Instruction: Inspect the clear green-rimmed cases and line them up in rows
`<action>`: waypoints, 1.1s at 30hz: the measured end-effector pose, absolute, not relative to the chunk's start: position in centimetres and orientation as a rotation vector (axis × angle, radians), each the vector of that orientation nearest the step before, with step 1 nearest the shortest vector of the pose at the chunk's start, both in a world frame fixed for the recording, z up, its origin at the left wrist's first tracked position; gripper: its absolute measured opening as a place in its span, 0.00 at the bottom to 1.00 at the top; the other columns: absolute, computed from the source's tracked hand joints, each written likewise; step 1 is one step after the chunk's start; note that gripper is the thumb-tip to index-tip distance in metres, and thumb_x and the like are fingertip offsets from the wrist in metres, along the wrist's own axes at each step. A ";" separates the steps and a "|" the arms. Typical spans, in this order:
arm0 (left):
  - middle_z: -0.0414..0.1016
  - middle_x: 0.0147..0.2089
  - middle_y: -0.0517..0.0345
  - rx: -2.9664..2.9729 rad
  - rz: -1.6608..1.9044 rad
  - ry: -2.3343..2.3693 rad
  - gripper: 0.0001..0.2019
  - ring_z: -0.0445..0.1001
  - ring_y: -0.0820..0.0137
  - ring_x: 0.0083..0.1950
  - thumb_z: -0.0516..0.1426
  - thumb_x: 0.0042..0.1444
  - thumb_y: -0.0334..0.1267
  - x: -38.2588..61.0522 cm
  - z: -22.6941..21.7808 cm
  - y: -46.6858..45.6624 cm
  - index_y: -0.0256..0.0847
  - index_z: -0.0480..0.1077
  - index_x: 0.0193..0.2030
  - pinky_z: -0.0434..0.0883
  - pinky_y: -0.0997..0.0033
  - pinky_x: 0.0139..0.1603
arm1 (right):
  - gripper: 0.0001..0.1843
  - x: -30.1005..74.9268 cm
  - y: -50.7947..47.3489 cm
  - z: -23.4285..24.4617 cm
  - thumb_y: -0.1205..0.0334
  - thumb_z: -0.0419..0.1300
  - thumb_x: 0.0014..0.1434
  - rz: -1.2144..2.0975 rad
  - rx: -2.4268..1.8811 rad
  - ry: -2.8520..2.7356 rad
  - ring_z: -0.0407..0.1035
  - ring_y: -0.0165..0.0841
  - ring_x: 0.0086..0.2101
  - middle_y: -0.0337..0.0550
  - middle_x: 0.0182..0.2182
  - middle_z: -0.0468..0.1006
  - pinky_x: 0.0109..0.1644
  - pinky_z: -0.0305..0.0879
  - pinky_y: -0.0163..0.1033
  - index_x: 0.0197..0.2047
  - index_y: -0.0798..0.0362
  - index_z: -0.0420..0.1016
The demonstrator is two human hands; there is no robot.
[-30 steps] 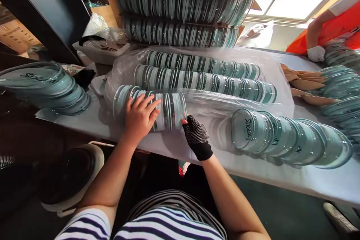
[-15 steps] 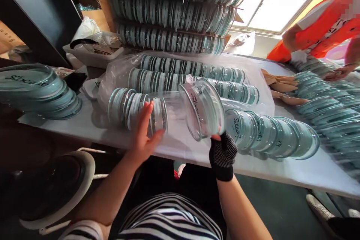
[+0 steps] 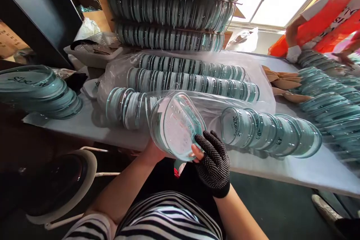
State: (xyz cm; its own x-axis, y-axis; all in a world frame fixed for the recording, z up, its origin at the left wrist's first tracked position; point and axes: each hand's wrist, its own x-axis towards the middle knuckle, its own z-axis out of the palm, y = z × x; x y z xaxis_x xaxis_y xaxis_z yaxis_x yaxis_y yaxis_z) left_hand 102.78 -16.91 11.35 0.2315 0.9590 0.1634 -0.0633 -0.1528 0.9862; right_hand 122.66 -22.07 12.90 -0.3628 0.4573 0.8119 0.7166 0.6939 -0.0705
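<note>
A short stack of clear teal-rimmed lids [image 3: 176, 125] is lifted off the near row of lids [image 3: 128, 107] and tilted toward me. My right hand [image 3: 213, 159], in a black dotted glove, pinches its lower right edge. Behind and below the stack, my bare left hand [image 3: 153, 150] supports it, with the fingers mostly hidden. To the right lies a nested row of teal printed bowls [image 3: 270, 131] on the white table [image 3: 295, 172].
Two more rows of lids [image 3: 194, 80] lie in a clear plastic bag [image 3: 118, 67], with bagged rows [image 3: 168, 9] piled behind. Stacked bowls [image 3: 39, 90] stand left, more bowls [image 3: 329, 101] right. A person in orange [image 3: 323, 18] works at far right. A stool [image 3: 56, 183] stands below left.
The right hand carried the lids rightward, then brought them back to the centre. The left hand left the row and moved under the stack, which both hands now hold.
</note>
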 end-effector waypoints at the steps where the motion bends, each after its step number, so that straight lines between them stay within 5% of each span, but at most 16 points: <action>1: 0.79 0.60 0.48 1.275 1.152 0.876 0.41 0.72 0.47 0.67 0.33 0.64 0.69 103.0 11.1 -17.0 0.48 0.71 0.64 0.72 0.37 0.64 | 0.21 122.5 -22.3 13.1 0.68 0.60 0.64 -0.376 -0.909 -2.012 0.73 0.43 0.56 0.42 0.49 0.84 0.62 0.72 0.57 0.58 0.41 0.76; 5: 0.78 0.63 0.52 0.901 1.155 0.772 0.37 0.67 0.48 0.71 0.48 0.58 0.72 104.2 10.2 -17.5 0.48 0.75 0.60 0.68 0.39 0.69 | 0.22 122.1 -22.9 13.4 0.70 0.63 0.63 -0.314 -0.978 -1.919 0.77 0.38 0.44 0.43 0.43 0.84 0.48 0.77 0.46 0.58 0.41 0.76; 11: 0.51 0.80 0.60 1.115 0.967 0.665 0.37 0.46 0.51 0.81 0.64 0.59 0.50 107.2 7.9 -17.4 0.55 0.59 0.75 0.53 0.43 0.78 | 0.09 125.6 -21.3 10.1 0.58 0.59 0.68 -0.160 -1.369 -1.487 0.78 0.36 0.38 0.46 0.38 0.83 0.42 0.75 0.42 0.46 0.49 0.80; 18: 0.60 0.76 0.53 1.296 0.637 0.482 0.33 0.55 0.48 0.78 0.65 0.58 0.46 110.2 7.1 -17.4 0.49 0.68 0.70 0.52 0.41 0.79 | 0.26 130.2 -19.8 7.4 0.42 0.55 0.68 -0.343 -1.745 -1.331 0.73 0.38 0.31 0.46 0.31 0.78 0.38 0.69 0.43 0.50 0.56 0.78; 21: 0.69 0.71 0.48 1.359 0.903 0.573 0.27 0.67 0.53 0.72 0.59 0.63 0.41 108.9 8.0 -18.2 0.47 0.68 0.69 0.65 0.46 0.72 | 0.23 128.5 -19.9 8.7 0.43 0.56 0.68 -0.359 -1.669 -1.391 0.73 0.37 0.32 0.48 0.34 0.80 0.40 0.69 0.43 0.50 0.55 0.78; 23: 0.76 0.64 0.51 1.427 1.382 0.701 0.20 0.74 0.60 0.65 0.56 0.66 0.37 107.0 8.3 -18.9 0.50 0.72 0.64 0.69 0.54 0.68 | 0.20 126.2 -19.7 9.7 0.47 0.60 0.67 -0.205 -1.516 -1.489 0.74 0.35 0.32 0.46 0.35 0.81 0.41 0.71 0.42 0.52 0.54 0.77; 27: 0.69 0.70 0.60 1.419 2.250 0.890 0.24 0.63 0.66 0.73 0.58 0.65 0.37 103.1 7.4 -19.7 0.57 0.68 0.67 0.56 0.59 0.77 | 0.29 119.3 -17.3 10.1 0.51 0.62 0.66 0.345 -1.167 -1.690 0.78 0.39 0.47 0.53 0.54 0.80 0.51 0.76 0.47 0.67 0.49 0.67; 30: 0.49 0.81 0.59 1.258 2.058 1.072 0.31 0.44 0.62 0.82 0.55 0.69 0.44 101.7 6.1 -20.0 0.56 0.53 0.76 0.46 0.57 0.80 | 0.40 114.6 -14.2 8.9 0.45 0.63 0.64 0.790 -1.024 -1.659 0.72 0.45 0.59 0.58 0.65 0.72 0.57 0.74 0.54 0.73 0.49 0.58; 33: 0.42 0.82 0.58 1.224 1.709 1.092 0.32 0.41 0.60 0.82 0.51 0.71 0.48 101.6 5.2 -20.3 0.56 0.46 0.79 0.45 0.55 0.81 | 0.42 112.6 -11.9 7.4 0.39 0.64 0.60 1.036 -0.999 -1.552 0.72 0.46 0.60 0.54 0.64 0.72 0.62 0.71 0.57 0.71 0.48 0.61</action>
